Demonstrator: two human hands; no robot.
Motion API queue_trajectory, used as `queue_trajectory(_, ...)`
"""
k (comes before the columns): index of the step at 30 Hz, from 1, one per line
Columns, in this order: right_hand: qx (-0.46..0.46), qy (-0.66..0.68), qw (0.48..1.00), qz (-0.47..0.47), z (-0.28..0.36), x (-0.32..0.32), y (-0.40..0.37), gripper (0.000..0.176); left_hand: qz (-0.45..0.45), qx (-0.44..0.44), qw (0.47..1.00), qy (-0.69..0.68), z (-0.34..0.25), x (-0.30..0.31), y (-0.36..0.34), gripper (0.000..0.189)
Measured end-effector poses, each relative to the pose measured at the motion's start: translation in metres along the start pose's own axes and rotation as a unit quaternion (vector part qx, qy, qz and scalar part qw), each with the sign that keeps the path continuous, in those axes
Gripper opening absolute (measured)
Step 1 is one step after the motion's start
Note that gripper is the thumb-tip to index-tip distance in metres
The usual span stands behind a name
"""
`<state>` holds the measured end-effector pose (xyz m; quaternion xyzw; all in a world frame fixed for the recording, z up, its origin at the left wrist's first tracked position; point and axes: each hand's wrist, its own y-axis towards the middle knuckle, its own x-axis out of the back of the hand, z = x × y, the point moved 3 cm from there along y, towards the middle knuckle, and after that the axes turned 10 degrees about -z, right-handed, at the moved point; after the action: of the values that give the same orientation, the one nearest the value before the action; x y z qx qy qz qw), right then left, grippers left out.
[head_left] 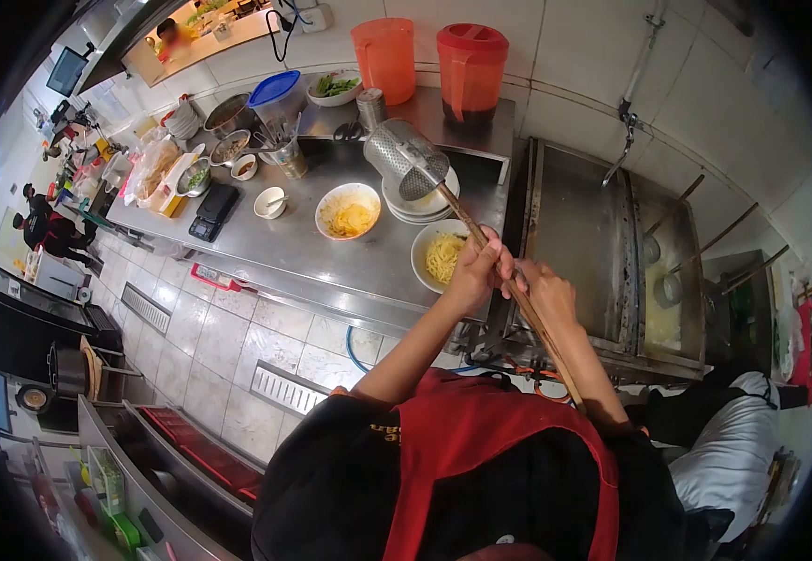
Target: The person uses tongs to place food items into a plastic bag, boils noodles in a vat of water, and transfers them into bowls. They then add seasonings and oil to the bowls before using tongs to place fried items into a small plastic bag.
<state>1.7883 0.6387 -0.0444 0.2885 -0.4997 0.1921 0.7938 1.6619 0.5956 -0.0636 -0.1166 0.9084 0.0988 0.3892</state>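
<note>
Both of my hands grip the long wooden handle [528, 313] of a perforated metal noodle strainer [404, 159]. My left hand [474, 269] holds it higher up, and my right hand [546, 294] holds it just behind. The strainer's basket hangs tilted over a stack of white bowls [397, 208] on the steel counter [275, 248]. A white bowl of yellow noodles [439, 254] sits right under my left hand. A second bowl of noodles [348, 211] stands to its left.
An orange pitcher [385, 56] and a red pitcher [470, 64] stand at the wall. A steel noodle boiler [602, 252] with more strainer handles is on the right, under a faucet [625, 131]. A black scale [214, 213], small bowls and containers crowd the counter's left. People [43, 229] stand far left.
</note>
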Motion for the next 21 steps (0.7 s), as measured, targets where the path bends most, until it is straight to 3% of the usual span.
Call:
queue_trajectory(6,0.003,0.103,0.993,-0.057,-0.007,0.019,0.001,0.03,-0.022,-0.024,0.999,-0.038,-0.006,0.005,-0.002,0.013)
queue_trajectory(8,-0.009,0.082,0.997,-0.01,-0.009,0.015,0.003,0.031,-0.034,-0.037,0.997,-0.063,-0.015,0.004,-0.004,0.014)
queue_trajectory(12,-0.002,0.146,0.989,-0.03,-0.013,0.01,0.002,0.031,-0.091,-0.084,0.988,-0.094,-0.077,0.013,-0.005,0.018)
queue_trajectory(16,-0.003,0.113,0.994,-0.008,-0.018,0.013,0.003,0.031,-0.088,-0.112,0.967,-0.213,-0.137,0.057,-0.013,0.018)
queue_trajectory(18,0.025,0.154,0.987,-0.046,-0.017,0.017,0.003,0.031,-0.065,-0.117,0.954,-0.27,-0.163,0.067,-0.024,0.017)
queue_trajectory(21,0.013,0.071,0.997,-0.015,-0.021,0.014,0.006,0.031,-0.022,-0.106,0.926,-0.361,-0.194,0.082,-0.056,0.018)
